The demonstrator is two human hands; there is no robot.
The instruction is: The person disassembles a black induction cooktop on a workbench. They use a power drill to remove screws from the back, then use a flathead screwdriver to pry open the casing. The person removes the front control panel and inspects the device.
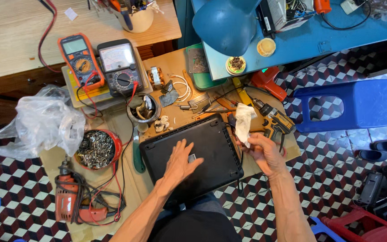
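Now your left hand point(181, 162) lies flat and open on the black box point(192, 154) on the low cardboard point(175, 62). Your right hand point(261, 150) pinches a white cloth point(243, 122) beside it. Looks like wiping time: bring the cloth over, press gently.

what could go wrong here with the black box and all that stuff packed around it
1. The left hand presses flat on the black box, which seems to rest partly on the person's lap; if the box tips, it could slide off.
2. The red bowl of screws sits close to the box's left edge; a shove could spill it onto the tiled floor.
3. The right hand holds a white cloth just over the yellow cordless drill and loose tools, where it might snag.
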